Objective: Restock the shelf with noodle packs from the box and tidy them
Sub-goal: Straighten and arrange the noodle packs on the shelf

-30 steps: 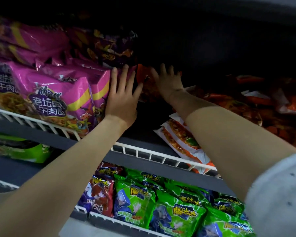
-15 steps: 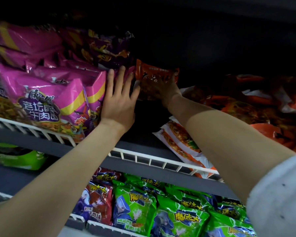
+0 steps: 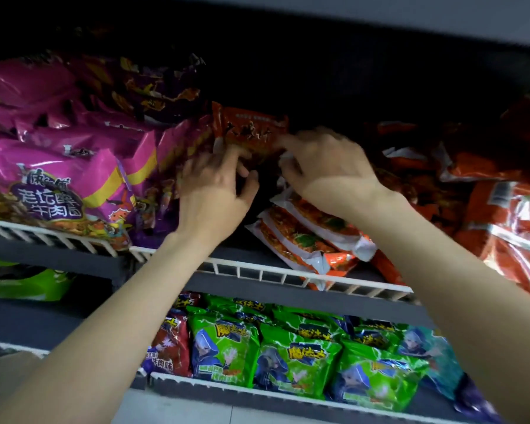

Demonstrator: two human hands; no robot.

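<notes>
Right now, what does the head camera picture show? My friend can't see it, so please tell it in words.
Two bare hands reach up to an orange-red noodle pack standing on the upper shelf; the left hand and right hand both touch it with blurred fingers. Pink packs sit left, orange packs right, and green packs fill the shelf below.

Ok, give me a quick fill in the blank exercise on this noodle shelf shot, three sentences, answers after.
1. Both hands reach for an upright ____ noodle pack.
2. Left of the left hand lie big packs coloured ____.
3. The small packs on the shelf below are mostly ____.

Missing words: orange; pink; green
</notes>
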